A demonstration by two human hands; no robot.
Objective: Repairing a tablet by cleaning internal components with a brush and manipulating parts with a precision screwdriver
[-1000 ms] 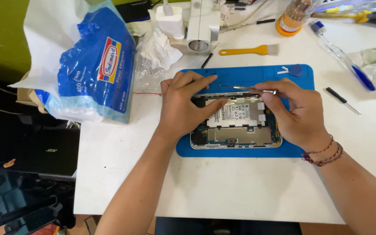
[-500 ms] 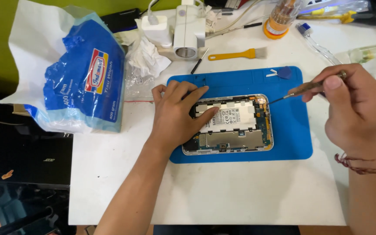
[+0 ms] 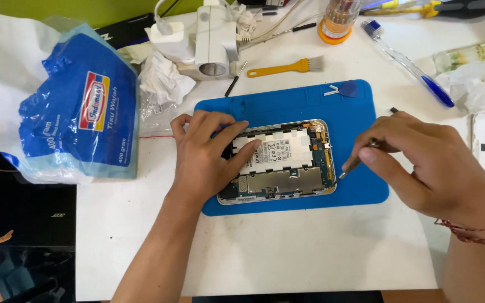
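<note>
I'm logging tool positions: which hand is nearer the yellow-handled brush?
Left. The left hand lies just below the yellow-handled brush; the right hand sits farther off, lower right.

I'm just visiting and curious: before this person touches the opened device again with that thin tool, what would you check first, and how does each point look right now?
1. Opened device lies fully on the blue mat: ok.
2. Left hand steadies it, fingers resting on the silver battery: ok.
3. Right hand has a firm pinch on the thin metal tool: ok.
4. Tool tip is clear of the circuit board, just off the device's right edge: ok.
5. Loose small parts inside the device: cannot tell, too small to see.
6. Mat near the tool is free of clutter; only a blue pick lies at its top edge: ok.
</note>
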